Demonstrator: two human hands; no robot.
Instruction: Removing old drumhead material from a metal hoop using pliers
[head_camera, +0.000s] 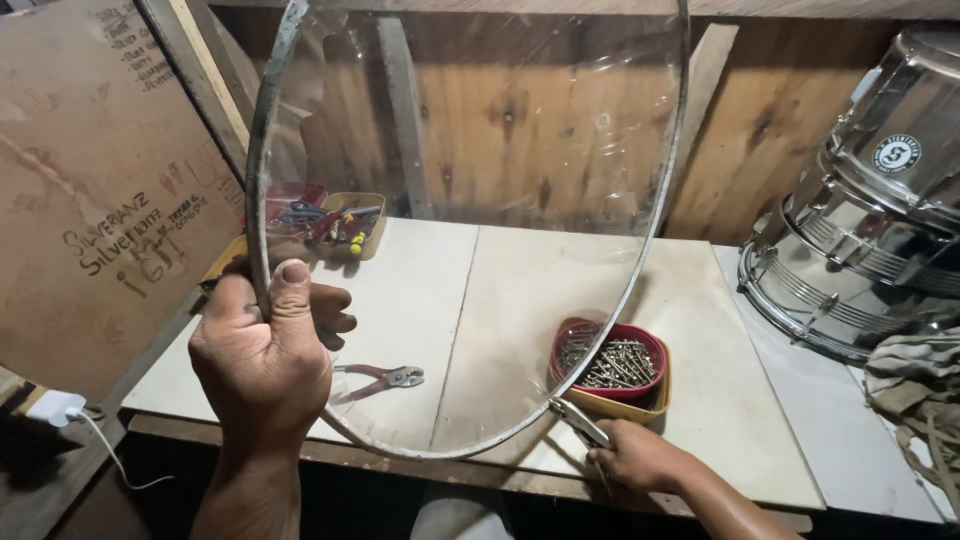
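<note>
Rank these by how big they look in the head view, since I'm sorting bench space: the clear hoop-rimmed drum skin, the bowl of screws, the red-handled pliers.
1. Clear drum skin, largest, though it is held nearest the camera.
2. Bowl of screws.
3. Red-handled pliers, smallest.

The left hand grips the skin's rim.

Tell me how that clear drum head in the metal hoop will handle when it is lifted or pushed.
The drum head is probably light for its size: the left hand holds it upright by the hoop alone. The hoop likely stays stiff, but the thin clear film may dent or tear, especially near the pliers in the right hand. Set on edge, it would probably roll or tip.
</note>
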